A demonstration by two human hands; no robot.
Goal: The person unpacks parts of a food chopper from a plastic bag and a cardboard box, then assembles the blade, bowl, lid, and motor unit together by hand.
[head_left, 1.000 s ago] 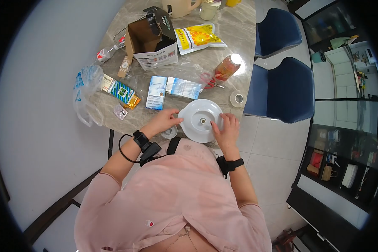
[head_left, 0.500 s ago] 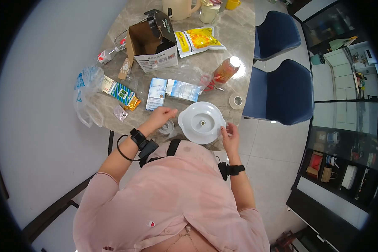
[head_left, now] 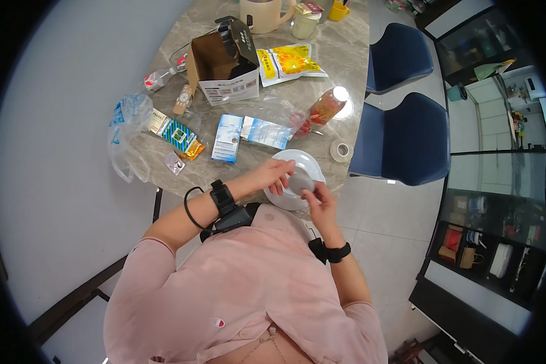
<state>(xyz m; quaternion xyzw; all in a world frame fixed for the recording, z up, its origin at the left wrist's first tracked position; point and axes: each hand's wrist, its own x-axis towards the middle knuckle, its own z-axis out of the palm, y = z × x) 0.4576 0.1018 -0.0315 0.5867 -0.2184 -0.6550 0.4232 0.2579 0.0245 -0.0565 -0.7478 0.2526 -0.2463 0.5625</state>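
Observation:
A small round translucent disc is up above the white round dish, between my two hands. My right hand pinches its lower right edge between thumb and fingers. On the disc's left side is my left hand, its fingers apart and curved close to the rim; whether they touch it is hard to tell. The dish lies at the table's near edge, its centre hidden by the disc and hands. Behind it are a blue-and-white box and a flattened blue-and-white packet.
On the table stand an open cardboard box, a yellow bag, a red bottle, red scissors, a tape roll and a plastic bag. Blue chairs stand at the right.
The clear disc that lay on the table left of the dish is now lifted over it. My left hand has moved right, and my right hand has moved inward and closed on the disc.

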